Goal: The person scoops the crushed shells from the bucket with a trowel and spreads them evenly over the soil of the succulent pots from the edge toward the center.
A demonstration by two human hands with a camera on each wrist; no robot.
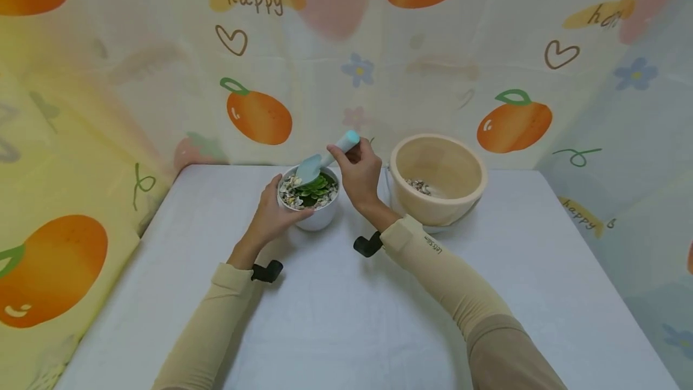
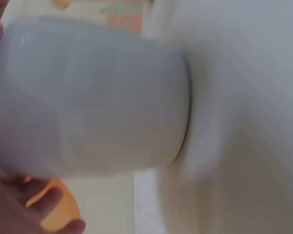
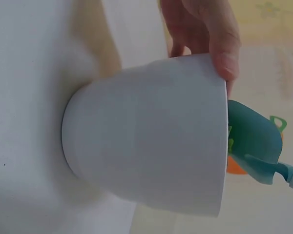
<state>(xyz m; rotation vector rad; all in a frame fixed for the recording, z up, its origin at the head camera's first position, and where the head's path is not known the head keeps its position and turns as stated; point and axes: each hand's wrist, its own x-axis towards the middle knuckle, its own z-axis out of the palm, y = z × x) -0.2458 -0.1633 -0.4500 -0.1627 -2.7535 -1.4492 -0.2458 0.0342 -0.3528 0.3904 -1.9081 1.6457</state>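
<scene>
My left hand (image 1: 274,212) holds a small white flowerpot (image 1: 317,219) by its rim, fingers on the left side and thumb along the front. Inside the pot a green succulent (image 1: 319,188) is ringed by pale pebbles (image 1: 289,193). My right hand (image 1: 361,174) grips the handle of a light blue garden trowel (image 1: 310,170), whose blade slants down over the pot's back edge. In the right wrist view the teal-looking trowel blade (image 3: 256,139) reaches the pot mouth beside a bit of leaf. The pot's smooth wall (image 2: 97,102) fills much of the left wrist view.
A larger cream pot (image 1: 438,209) stands right of my right hand, with a small heap of pebbles (image 1: 418,186) on its bottom. A white cloth covers the table (image 1: 325,318). Behind it hangs a curtain (image 1: 325,89) printed with oranges.
</scene>
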